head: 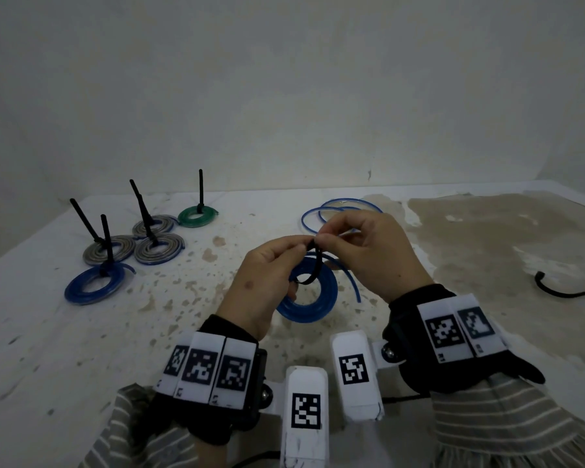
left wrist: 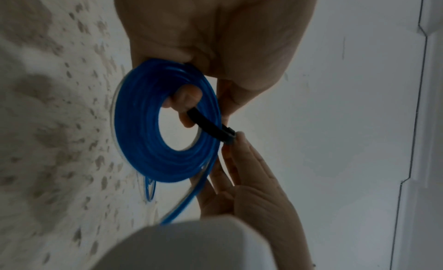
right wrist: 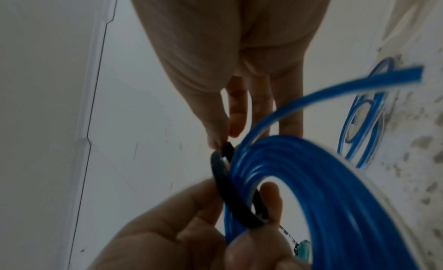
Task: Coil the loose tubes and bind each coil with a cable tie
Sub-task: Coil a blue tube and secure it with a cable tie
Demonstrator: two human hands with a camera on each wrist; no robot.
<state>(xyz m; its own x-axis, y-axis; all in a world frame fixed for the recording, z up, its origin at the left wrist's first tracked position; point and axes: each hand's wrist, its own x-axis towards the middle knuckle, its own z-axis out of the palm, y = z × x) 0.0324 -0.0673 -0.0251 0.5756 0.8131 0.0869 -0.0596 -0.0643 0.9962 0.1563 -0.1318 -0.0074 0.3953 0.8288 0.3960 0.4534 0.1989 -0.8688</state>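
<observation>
Blue tube coil [head: 313,300]: held above the table's [head: 31,332] near-middle by left hand [head: 264,282], fingers curled through its centre. Black cable tie [head: 313,265]: looped around the coil, head pinched by right hand [head: 368,251]. Loose blue tube [head: 338,209]: near far edge. Five bound coils [head: 156,249]: far-left corner.

From my seat all 3 views look dim and flat, with soft light and only faint shadows under the hands on the table [head: 81,332]. I see no glare. The head view is fairly sharp at centre but bows at its edges, darkening toward the corners. Both wrist views are soft and grainy: the blue coil [right wrist: 335,179] smears with motion blur, and the left hand [right wrist: 167,236] close to my lens is out of focus.
</observation>
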